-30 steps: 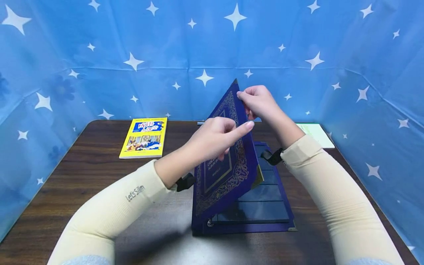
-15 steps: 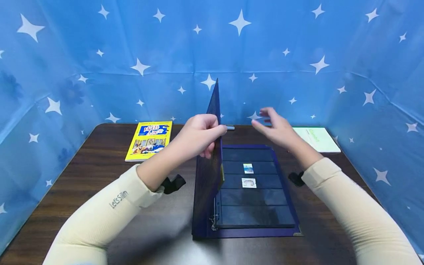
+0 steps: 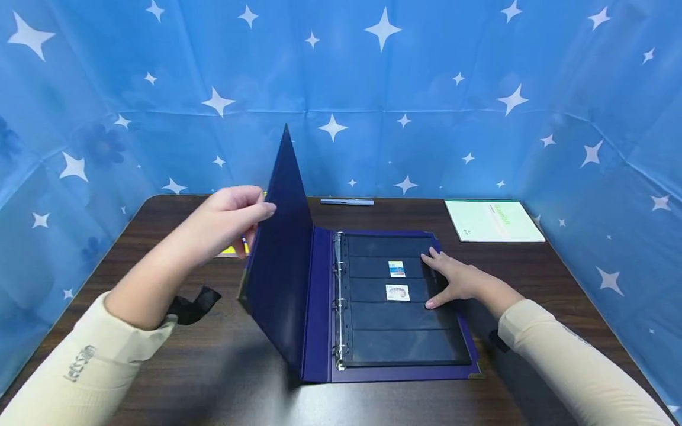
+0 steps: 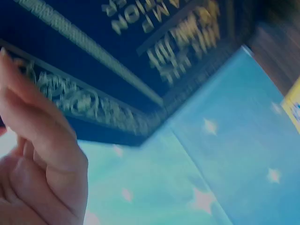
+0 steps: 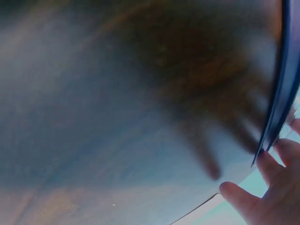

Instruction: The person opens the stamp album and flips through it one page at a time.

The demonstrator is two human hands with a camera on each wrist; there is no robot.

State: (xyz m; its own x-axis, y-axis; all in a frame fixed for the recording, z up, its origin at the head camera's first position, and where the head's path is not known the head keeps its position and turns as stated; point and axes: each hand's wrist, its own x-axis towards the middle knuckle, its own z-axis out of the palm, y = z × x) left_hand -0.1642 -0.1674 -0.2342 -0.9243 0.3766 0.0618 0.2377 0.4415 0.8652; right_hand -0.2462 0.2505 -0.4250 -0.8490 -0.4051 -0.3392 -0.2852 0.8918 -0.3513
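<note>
A purple stamp album (image 3: 405,374) lies on the table with its front cover (image 3: 282,254) standing nearly upright. My left hand (image 3: 226,222) pinches the cover's free edge, thumb on the inner side. Ornate borders and lettering mark the outer side of the cover (image 4: 140,61) in the left wrist view. On the black pocket page (image 3: 410,346) sit two stamps, one blue and white (image 3: 396,268), one pale (image 3: 397,292). My right hand (image 3: 460,281), fingers spread, is over the page's right edge. The right wrist view shows its fingertips by the album's edge (image 5: 279,98).
Metal rings (image 3: 339,303) run along the album's spine. A pen (image 3: 347,202) lies at the table's back edge. Farther right is a pale green notebook (image 3: 495,222). The yellow book (image 3: 228,251) at left is mostly hidden behind my left hand and the cover.
My left hand has swung the cover leftward, uncovering the page and rings. My right hand has let go of the cover and come down to the page's right side.
</note>
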